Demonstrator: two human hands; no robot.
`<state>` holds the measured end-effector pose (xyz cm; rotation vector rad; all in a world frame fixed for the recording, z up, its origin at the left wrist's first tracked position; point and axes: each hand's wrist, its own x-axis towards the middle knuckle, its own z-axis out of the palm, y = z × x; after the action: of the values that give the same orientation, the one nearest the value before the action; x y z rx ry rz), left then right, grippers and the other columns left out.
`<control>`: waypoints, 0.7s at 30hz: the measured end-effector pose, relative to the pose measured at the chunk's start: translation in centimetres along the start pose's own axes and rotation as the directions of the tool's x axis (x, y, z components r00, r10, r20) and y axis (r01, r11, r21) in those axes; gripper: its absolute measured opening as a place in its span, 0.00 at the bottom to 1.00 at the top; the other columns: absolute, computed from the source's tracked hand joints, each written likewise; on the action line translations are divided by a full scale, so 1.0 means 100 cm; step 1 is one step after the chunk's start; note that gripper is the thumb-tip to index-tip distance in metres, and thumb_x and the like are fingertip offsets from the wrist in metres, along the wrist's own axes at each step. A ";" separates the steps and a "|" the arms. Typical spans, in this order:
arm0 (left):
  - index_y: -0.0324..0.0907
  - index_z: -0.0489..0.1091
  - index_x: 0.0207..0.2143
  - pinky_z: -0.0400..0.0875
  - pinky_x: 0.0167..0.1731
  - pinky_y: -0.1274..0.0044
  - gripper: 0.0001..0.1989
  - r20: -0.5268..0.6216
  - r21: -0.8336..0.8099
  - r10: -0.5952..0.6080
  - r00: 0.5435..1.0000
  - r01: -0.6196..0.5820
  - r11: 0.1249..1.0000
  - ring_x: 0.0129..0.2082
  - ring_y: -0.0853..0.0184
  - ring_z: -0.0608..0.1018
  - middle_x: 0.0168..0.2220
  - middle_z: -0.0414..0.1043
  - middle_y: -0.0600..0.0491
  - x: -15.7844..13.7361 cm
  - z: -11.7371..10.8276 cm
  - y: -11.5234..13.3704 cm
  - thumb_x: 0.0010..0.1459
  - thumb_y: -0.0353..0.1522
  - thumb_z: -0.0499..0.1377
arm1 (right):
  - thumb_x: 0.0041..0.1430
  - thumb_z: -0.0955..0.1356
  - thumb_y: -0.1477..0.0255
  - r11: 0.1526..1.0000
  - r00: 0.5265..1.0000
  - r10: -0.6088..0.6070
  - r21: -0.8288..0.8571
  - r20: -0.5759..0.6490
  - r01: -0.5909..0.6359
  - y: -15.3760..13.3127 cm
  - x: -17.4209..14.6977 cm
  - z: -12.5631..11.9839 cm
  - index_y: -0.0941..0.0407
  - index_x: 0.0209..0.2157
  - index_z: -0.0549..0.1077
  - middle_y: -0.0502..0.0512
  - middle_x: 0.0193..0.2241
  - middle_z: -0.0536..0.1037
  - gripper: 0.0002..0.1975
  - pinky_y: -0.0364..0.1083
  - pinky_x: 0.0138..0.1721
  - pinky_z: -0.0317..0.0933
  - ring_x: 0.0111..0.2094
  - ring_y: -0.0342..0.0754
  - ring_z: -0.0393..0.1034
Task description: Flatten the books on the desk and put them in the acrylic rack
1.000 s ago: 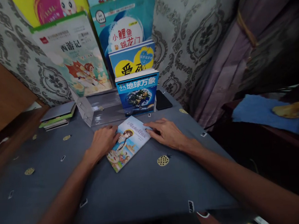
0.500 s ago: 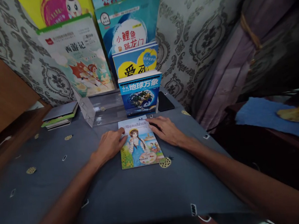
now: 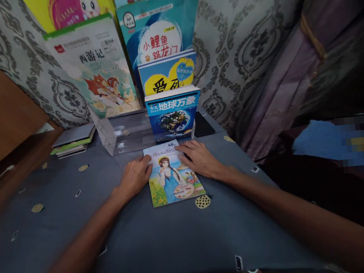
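A thin illustrated book (image 3: 169, 178) lies flat on the cloth-covered table, its cover showing a girl in a yellow hat and blue overalls. My left hand (image 3: 136, 173) holds its left edge near the top, fingers curled and thumb against the cover. At the upper right edge is my right hand (image 3: 199, 156), its fingertips over the cover and hiding part of the title. Just behind the book stands a blue book with a globe on its front (image 3: 174, 118), in a clear acrylic stand (image 3: 108, 136).
More upright books include a white one with a green top edge (image 3: 96, 71), a teal one (image 3: 159, 17) and a blue-yellow one (image 3: 166, 74). A dark phone (image 3: 204, 125) lies right of the stand. Stacked booklets (image 3: 74, 139) lie left. A curtain (image 3: 277, 64) hangs at right.
The thin book has turned slightly counterclockwise, its lower edge swinging right. My right hand reaches a little farther over its cover. The left hand stays by the left edge.
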<state>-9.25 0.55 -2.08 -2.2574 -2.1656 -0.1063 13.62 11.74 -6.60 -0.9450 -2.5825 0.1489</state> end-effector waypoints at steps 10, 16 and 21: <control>0.40 0.69 0.54 0.73 0.43 0.70 0.16 -0.044 0.055 0.019 0.999 -0.017 0.998 0.47 0.57 0.77 0.46 0.72 0.44 0.003 0.010 -0.003 0.70 0.32 0.48 | 0.70 0.58 0.59 0.985 0.993 0.114 -0.129 0.013 -0.111 0.002 0.021 0.002 0.61 0.60 0.70 0.68 0.50 0.73 0.27 0.55 0.48 0.60 0.50 0.61 0.64; 0.40 0.70 0.53 0.73 0.42 0.70 0.16 -0.053 0.047 0.018 0.998 -0.015 0.999 0.46 0.57 0.76 0.45 0.71 0.44 0.003 0.012 -0.004 0.70 0.32 0.47 | 0.70 0.57 0.56 0.994 0.998 0.065 -0.092 -0.019 -0.067 0.011 0.019 0.008 0.60 0.59 0.71 0.68 0.49 0.73 0.29 0.57 0.47 0.61 0.49 0.63 0.65; 0.39 0.70 0.54 0.72 0.42 0.71 0.17 -0.058 0.060 0.016 0.998 -0.013 0.998 0.45 0.58 0.76 0.44 0.71 0.44 0.004 0.013 -0.003 0.70 0.32 0.47 | 0.69 0.57 0.56 0.995 0.998 0.062 -0.075 -0.019 -0.064 0.013 0.021 0.009 0.60 0.59 0.71 0.69 0.49 0.73 0.29 0.59 0.47 0.62 0.48 0.64 0.65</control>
<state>-9.50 1.00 -3.37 -2.2088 -2.0945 -0.1046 12.54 14.11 -7.09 -1.0509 -2.5600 0.0602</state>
